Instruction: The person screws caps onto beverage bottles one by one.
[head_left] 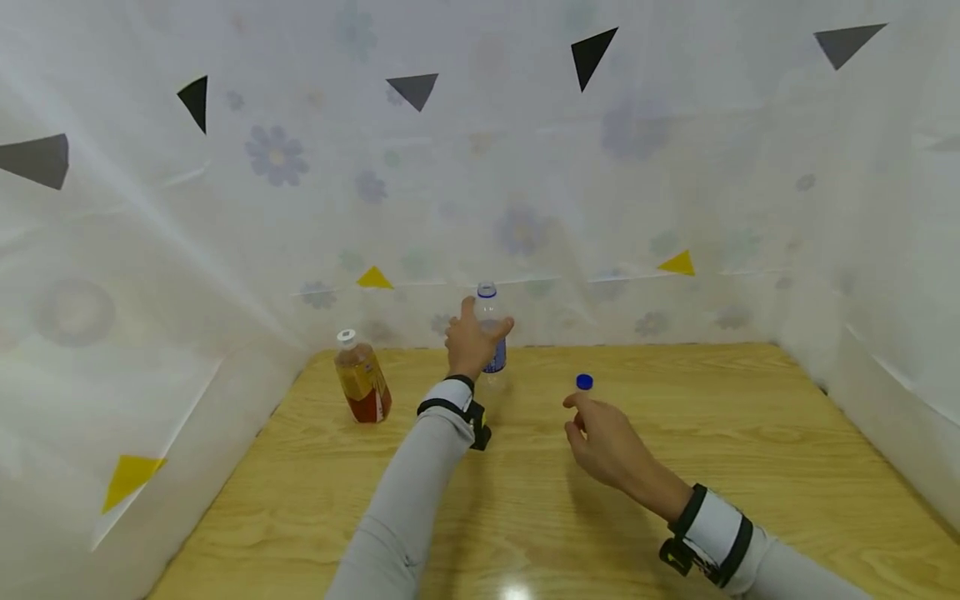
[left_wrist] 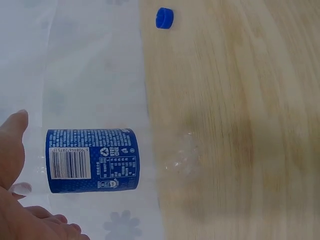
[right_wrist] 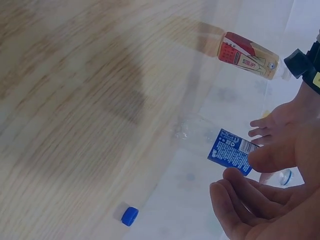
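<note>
Blue cap [head_left: 584, 382] rests on the counter [head_left: 750, 433] just beyond the right hand [head_left: 603, 442], whose loosely curled fingers hold nothing; the left hand [head_left: 471, 342] grips the upright clear bottle [head_left: 491, 333].

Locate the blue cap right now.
In the head view the cap lies on the table, just beyond the right hand, right of the clear bottle.

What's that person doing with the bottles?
A person is working at a wooden table. Their left hand holds a clear water bottle with a blue label, standing upright and with no cap on. The blue cap sits on the table by itself, just beyond the right hand, whose fingers are loosely curled and hold nothing. A bottle of brown tea, with a white cap on, stands to the left, untouched.
</note>
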